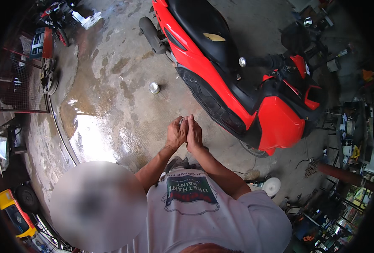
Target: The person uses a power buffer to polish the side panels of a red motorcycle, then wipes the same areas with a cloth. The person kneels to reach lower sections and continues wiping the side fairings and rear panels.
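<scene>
My left hand [175,133] and my right hand [194,132] are pressed together in front of my body, over the concrete floor. A small greyish thing seems to show at the fingertips of the left hand, but the fingers cover most of it. Ahead of the hands, a small metal can [154,88] stands on the floor. To the right is a red and black motor scooter [218,85], its front end nearest me. Its black seat [199,25] has a torn patch with yellowish foam [214,37] showing.
Wet, shiny floor [93,139] spreads to the left, with a wire mesh frame [22,85] and a wheel rim [50,77] beyond. On the right, a white round disc [271,186] sits near a cord, and cluttered shelves [351,136] line the side. A blurred patch covers the lower left.
</scene>
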Motion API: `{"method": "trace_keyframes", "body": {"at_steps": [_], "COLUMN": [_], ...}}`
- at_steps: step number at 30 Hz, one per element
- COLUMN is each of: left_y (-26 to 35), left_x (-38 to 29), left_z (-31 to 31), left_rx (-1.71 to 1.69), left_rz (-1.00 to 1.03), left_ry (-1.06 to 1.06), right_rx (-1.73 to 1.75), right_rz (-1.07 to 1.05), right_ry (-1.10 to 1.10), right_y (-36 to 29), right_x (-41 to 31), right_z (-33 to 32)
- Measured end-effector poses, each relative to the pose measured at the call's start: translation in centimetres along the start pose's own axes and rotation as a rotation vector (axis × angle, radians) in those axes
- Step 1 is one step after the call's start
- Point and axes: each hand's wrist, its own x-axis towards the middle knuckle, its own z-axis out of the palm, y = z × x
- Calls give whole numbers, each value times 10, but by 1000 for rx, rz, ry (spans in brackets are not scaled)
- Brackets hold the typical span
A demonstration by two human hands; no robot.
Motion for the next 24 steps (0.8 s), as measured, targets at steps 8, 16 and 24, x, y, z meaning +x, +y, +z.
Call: {"method": "trace_keyframes", "body": {"at_steps": [8,16,24], "left_y": [-7,-146,-478], "left_x": [124,235,388], "left_z": [-32,-90,-109], "left_rx": [-344,-160,655], "left_rz": [-358,-411,-359], "left_ry": [-484,-765,-795], "right_rx": [171,36,209], "right_rz": [131,-299,-667], "right_ry": [-55,416,675], "right_y": [-31,-121,-201], "right_x": [98,231,447], "right_z": [26,27,-2]}}
